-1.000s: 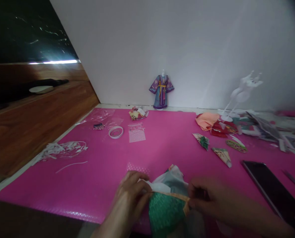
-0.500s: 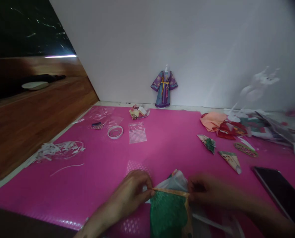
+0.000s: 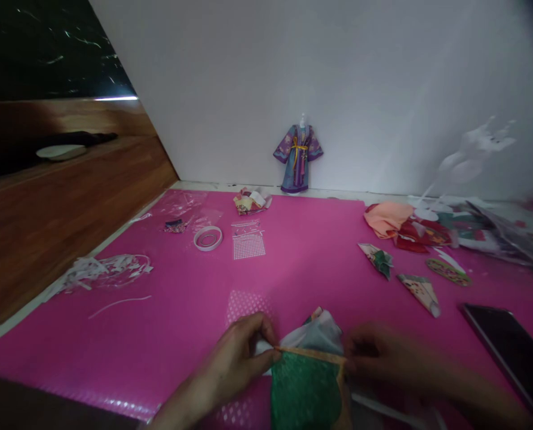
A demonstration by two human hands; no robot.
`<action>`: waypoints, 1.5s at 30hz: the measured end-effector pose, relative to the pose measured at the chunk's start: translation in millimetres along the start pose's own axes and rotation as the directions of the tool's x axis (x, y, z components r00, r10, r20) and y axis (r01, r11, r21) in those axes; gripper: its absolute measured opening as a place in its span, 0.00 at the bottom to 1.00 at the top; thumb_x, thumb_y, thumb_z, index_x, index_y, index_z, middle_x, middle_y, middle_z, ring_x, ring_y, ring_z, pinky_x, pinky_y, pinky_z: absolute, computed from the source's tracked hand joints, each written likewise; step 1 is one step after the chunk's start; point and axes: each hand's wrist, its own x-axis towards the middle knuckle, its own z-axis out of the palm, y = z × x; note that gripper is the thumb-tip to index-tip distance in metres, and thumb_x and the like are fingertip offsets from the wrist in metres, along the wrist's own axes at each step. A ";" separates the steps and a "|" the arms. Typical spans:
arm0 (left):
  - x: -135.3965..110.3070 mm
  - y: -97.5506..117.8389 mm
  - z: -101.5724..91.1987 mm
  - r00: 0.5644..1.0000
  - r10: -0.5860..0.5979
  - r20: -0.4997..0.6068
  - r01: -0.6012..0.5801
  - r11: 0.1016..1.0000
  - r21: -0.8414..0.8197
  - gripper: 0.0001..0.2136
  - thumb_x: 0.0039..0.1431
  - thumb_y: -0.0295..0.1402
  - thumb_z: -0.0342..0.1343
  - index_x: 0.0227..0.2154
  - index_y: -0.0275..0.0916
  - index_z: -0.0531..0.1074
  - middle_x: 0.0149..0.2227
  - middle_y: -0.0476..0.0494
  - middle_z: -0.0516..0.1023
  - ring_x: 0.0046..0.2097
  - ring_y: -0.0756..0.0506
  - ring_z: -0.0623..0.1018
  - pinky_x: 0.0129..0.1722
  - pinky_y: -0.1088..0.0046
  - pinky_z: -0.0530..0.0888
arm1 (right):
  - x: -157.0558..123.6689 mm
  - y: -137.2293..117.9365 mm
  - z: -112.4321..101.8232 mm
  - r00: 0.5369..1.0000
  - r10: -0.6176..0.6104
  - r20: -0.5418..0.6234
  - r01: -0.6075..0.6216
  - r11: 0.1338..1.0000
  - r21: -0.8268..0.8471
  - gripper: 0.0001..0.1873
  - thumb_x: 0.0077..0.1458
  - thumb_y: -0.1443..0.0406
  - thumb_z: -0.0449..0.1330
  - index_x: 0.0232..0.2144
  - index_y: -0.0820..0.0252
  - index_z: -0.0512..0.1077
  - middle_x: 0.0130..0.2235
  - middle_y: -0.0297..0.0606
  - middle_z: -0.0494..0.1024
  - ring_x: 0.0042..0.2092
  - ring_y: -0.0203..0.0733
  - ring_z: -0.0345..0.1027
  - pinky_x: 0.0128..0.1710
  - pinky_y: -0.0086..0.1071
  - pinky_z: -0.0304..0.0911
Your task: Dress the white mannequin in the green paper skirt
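A piece of green fabric (image 3: 306,388) with a tan edge is held taut in front of me at the bottom of the view. Its upper left corner is pinched between thumb and fingers of my left hand (image 3: 244,352). At the upper right corner, my right hand (image 3: 374,352) grips the fabric, slightly blurred. Behind the tan edge shows pale, sheer cloth (image 3: 318,331) with a patterned tip. The lower part of the fabric runs out of the frame.
A dressed doll form (image 3: 299,156) leans on the white wall. A tape roll (image 3: 208,238), a sheet of white beads (image 3: 248,243) and white scraps (image 3: 107,270) lie left. Folded cloth pieces (image 3: 421,292), a peach cloth (image 3: 386,218) and a phone (image 3: 508,349) lie right on the pink mat (image 3: 172,334).
My right hand has shifted slightly right and down along with the fabric's corner. My left hand keeps its pinch and sits a little lower. The view has turned slightly.
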 end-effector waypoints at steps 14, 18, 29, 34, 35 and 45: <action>-5.9 1.7 -6.5 0.998 0.030 0.063 -0.031 0.999 0.010 0.05 0.55 0.34 0.62 0.32 0.39 0.75 0.31 0.50 0.76 0.33 0.49 0.72 0.32 0.75 0.65 | -3.2 8.5 13.5 0.999 0.045 -0.009 -0.045 0.998 -0.036 0.17 0.57 0.57 0.56 0.20 0.58 0.62 0.19 0.27 0.54 0.20 0.31 0.45 0.20 0.31 0.39; -7.0 0.9 -3.7 0.998 0.059 0.036 -0.061 0.996 0.060 0.03 0.56 0.32 0.60 0.32 0.39 0.74 0.32 0.49 0.76 0.32 0.48 0.72 0.32 0.74 0.65 | -2.0 8.5 13.6 1.000 0.002 0.005 -0.002 1.000 -0.018 0.18 0.57 0.56 0.57 0.20 0.58 0.62 0.19 0.26 0.53 0.21 0.30 0.45 0.21 0.30 0.38; -16.5 -12.8 13.2 0.961 0.185 -0.206 -0.201 0.978 -0.058 0.11 0.56 0.31 0.60 0.25 0.40 0.62 0.34 0.47 0.79 0.37 0.46 0.78 0.36 0.71 0.71 | -1.6 9.6 15.0 1.000 0.001 -0.022 -0.002 1.000 -0.025 0.14 0.55 0.64 0.55 0.19 0.59 0.62 0.18 0.26 0.53 0.20 0.29 0.44 0.18 0.29 0.37; -17.9 -15.3 18.8 0.898 0.302 -0.320 -0.302 0.952 0.051 0.13 0.55 0.25 0.61 0.23 0.41 0.60 0.34 0.51 0.79 0.42 0.46 0.80 0.50 0.60 0.72 | 4.9 17.0 12.6 0.999 0.038 0.032 -0.037 0.999 -0.027 0.15 0.55 0.61 0.58 0.19 0.61 0.65 0.18 0.24 0.53 0.19 0.27 0.45 0.17 0.24 0.39; -18.6 -16.1 19.5 0.880 0.349 -0.323 -0.331 0.937 0.110 0.12 0.55 0.25 0.61 0.24 0.41 0.61 0.35 0.52 0.79 0.41 0.46 0.80 0.54 0.55 0.70 | 5.2 17.3 12.4 0.999 0.032 0.032 -0.031 0.999 -0.026 0.16 0.56 0.61 0.58 0.19 0.61 0.65 0.18 0.24 0.53 0.19 0.27 0.44 0.17 0.24 0.38; -23.6 -14.4 14.8 0.843 0.495 -0.209 -0.386 0.829 0.405 0.05 0.61 0.26 0.56 0.30 0.42 0.68 0.42 0.45 0.78 0.46 0.43 0.79 0.59 0.35 0.59 | 3.6 14.8 12.6 0.999 0.023 0.033 -0.023 1.000 -0.009 0.18 0.57 0.58 0.58 0.19 0.60 0.63 0.18 0.24 0.54 0.19 0.27 0.45 0.17 0.24 0.38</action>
